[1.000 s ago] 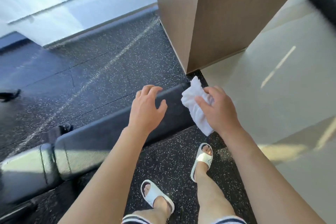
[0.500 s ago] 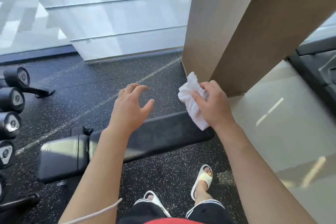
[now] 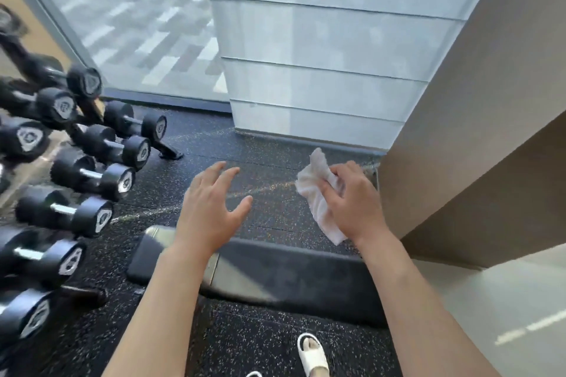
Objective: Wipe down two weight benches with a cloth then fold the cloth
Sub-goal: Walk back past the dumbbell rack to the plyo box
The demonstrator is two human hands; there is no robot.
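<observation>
A black padded weight bench (image 3: 284,275) lies across the lower middle of the view, low on the speckled floor. My right hand (image 3: 355,205) grips a crumpled white cloth (image 3: 315,193), held in the air above and beyond the bench's right end. The cloth hangs down past my palm. My left hand (image 3: 211,208) hovers over the bench's left part with fingers spread and holds nothing. Only one bench is in view.
A rack of black dumbbells (image 3: 70,168) stands at the left, close to the bench's end. A tan wooden pillar (image 3: 477,138) rises at the right, a frosted glass wall (image 3: 306,55) behind. My sandalled foot (image 3: 312,355) stands on the black rubber floor (image 3: 260,343).
The view has tilted up and swung left, bringing the dumbbell rack in. Both hands have risen off the bench. The right hand keeps the cloth, and the left fingers have spread wider.
</observation>
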